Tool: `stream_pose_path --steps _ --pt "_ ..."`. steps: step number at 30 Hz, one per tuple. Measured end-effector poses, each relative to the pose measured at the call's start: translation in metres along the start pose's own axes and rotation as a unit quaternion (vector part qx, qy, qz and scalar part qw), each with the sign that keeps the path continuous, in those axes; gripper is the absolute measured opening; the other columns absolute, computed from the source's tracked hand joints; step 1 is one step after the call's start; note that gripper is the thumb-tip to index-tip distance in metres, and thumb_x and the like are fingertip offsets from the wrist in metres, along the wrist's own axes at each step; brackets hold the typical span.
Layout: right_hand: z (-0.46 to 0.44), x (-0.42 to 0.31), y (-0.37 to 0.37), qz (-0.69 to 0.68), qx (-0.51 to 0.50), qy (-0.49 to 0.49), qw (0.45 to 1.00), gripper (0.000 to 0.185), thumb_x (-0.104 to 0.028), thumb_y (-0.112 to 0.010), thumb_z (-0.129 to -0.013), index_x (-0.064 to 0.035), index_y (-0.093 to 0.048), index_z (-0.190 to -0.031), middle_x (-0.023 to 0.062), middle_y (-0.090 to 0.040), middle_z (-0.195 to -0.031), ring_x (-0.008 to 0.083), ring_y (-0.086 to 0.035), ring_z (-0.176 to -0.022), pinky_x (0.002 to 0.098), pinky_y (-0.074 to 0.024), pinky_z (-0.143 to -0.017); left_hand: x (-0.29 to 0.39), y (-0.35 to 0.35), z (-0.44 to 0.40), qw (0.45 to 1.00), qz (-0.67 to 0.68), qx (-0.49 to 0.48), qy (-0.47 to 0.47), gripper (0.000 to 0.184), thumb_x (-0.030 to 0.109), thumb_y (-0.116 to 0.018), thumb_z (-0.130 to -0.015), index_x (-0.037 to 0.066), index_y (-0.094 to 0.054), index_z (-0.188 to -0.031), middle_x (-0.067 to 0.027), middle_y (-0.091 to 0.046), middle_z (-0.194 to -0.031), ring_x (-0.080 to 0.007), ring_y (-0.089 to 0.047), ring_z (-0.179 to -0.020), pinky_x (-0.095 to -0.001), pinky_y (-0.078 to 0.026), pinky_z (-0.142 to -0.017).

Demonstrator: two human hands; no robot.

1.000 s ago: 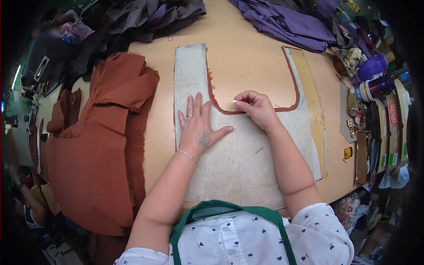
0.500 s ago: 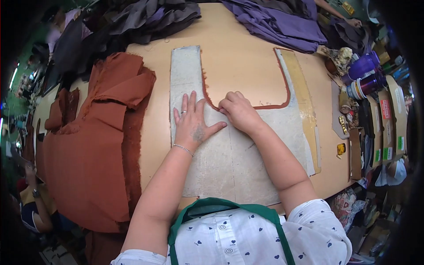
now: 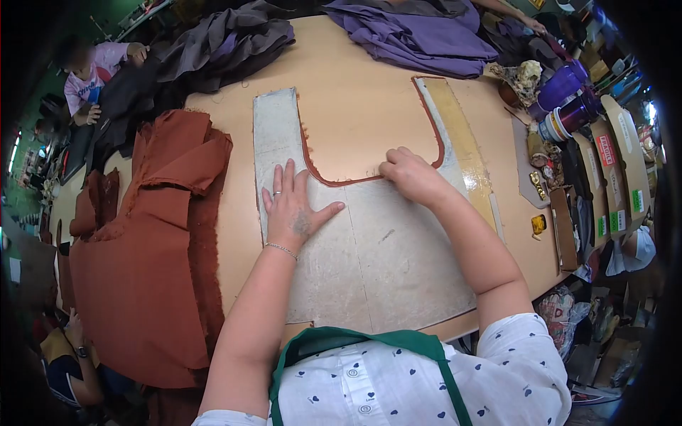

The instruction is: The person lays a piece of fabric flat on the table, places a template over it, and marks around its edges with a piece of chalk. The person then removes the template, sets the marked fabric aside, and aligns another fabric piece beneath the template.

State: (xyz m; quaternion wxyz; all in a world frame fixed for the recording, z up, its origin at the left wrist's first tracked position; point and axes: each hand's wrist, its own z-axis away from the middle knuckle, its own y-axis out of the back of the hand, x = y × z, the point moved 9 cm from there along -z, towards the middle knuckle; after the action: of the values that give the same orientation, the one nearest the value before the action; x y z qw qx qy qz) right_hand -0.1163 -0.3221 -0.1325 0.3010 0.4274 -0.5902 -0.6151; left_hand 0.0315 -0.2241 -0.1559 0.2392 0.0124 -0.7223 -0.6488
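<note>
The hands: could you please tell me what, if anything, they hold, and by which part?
The left hand lies flat on the grey template, gripping nothing; the right hand is curled, so whether it holds anything cannot be told.

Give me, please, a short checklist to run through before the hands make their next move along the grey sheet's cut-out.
1. Left hand flat on the grey sheet: ok, fingers spread.
2. Right hand at the cut-out's curved edge: ok.
3. Anything pinched in the right hand: cannot tell, curled fingers hide it.
4. Rust edging free of frayed bits: not ok, some show on its left side.
5. Rust cloth pile off the grey sheet: ok, a gap separates them.
</note>
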Motion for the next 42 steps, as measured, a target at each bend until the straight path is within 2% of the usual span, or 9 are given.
stream_pose_path --steps 12,19,27,33,36,39,42 --pt "0.052 0.106 0.016 0.006 -0.005 -0.120 0.993 0.007 -0.004 -0.050 -0.073 -0.0015 -0.056 -0.075 0.0130 -0.053 -0.082 0.0284 -0.052 -0.086 0.0342 -0.0443 -0.074 0.004 0.003 0.001 1.000 -0.003 0.009 0.002 0.085 0.061 -0.066 -0.059 0.011 -0.040 -0.122 -0.0162 -0.023 -0.139 -0.0304 -0.014 -0.131 -0.0564 -0.015 -0.100" --pt "0.042 0.134 0.021 0.019 -0.012 -0.123 0.992 0.011 -0.005 -0.049 -0.075 -0.0008 -0.058 -0.079 0.0156 -0.055 -0.086 0.0304 -0.055 -0.085 0.0369 -0.0453 -0.073 0.002 -0.002 0.001 1.000 -0.018 0.009 0.012 0.088 0.063 -0.066 -0.056 0.011 -0.041 -0.123 -0.0148 -0.025 -0.139 -0.0298 -0.016 -0.131 -0.0559 -0.015 -0.100" --pt "-0.008 0.175 0.017 0.052 -0.032 -0.097 0.993 0.014 -0.007 -0.048 -0.077 -0.0022 -0.060 -0.082 0.0165 -0.059 -0.089 0.0308 -0.057 -0.087 0.0376 -0.0457 -0.074 0.003 -0.002 -0.001 0.999 -0.025 0.013 0.024 0.089 0.064 -0.066 -0.054 0.013 -0.041 -0.123 -0.0127 -0.025 -0.139 -0.0279 -0.016 -0.131 -0.0541 -0.014 -0.102" --pt "-0.064 0.221 0.007 0.016 -0.020 -0.101 0.995 0.017 -0.009 -0.045 -0.079 -0.0030 -0.060 -0.084 0.0183 -0.060 -0.093 0.0316 -0.058 -0.088 0.0400 -0.0460 -0.076 0.004 -0.003 -0.001 0.999 -0.036 0.004 0.028 0.089 0.062 -0.067 -0.054 0.013 -0.041 -0.123 -0.0116 -0.025 -0.139 -0.0278 -0.016 -0.131 -0.0529 -0.014 -0.102" --pt "-0.091 0.241 0.010 0.052 0.074 -0.067 0.994 0.015 -0.010 -0.046 -0.076 -0.0034 -0.059 -0.079 0.0150 -0.061 -0.080 0.0306 -0.058 -0.077 0.0373 -0.0451 -0.069 0.003 -0.003 -0.004 0.999 -0.045 0.004 0.022 0.087 0.059 -0.069 -0.054 0.013 -0.041 -0.123 -0.0110 -0.026 -0.139 -0.0279 -0.017 -0.131 -0.0514 -0.015 -0.102" --pt "-0.115 0.260 0.004 0.066 0.090 -0.034 0.993 0.014 -0.010 -0.047 -0.075 -0.0030 -0.058 -0.078 0.0156 -0.060 -0.080 0.0305 -0.059 -0.078 0.0370 -0.0450 -0.069 0.005 -0.003 -0.004 0.998 -0.062 -0.002 0.017 0.086 0.054 -0.071 -0.054 0.011 -0.041 -0.122 -0.0113 -0.027 -0.138 -0.0287 -0.018 -0.130 -0.0478 -0.016 -0.103" --pt "-0.121 0.256 0.018 0.043 0.100 -0.083 0.991 0.014 -0.006 -0.044 -0.076 -0.0005 -0.055 -0.083 0.0205 -0.058 -0.090 0.0352 -0.056 -0.084 0.0407 -0.0443 -0.074 0.006 -0.004 -0.005 0.998 -0.062 -0.001 0.013 0.086 0.053 -0.072 -0.054 0.010 -0.041 -0.122 -0.0124 -0.027 -0.138 -0.0297 -0.019 -0.130 -0.0465 -0.016 -0.103"
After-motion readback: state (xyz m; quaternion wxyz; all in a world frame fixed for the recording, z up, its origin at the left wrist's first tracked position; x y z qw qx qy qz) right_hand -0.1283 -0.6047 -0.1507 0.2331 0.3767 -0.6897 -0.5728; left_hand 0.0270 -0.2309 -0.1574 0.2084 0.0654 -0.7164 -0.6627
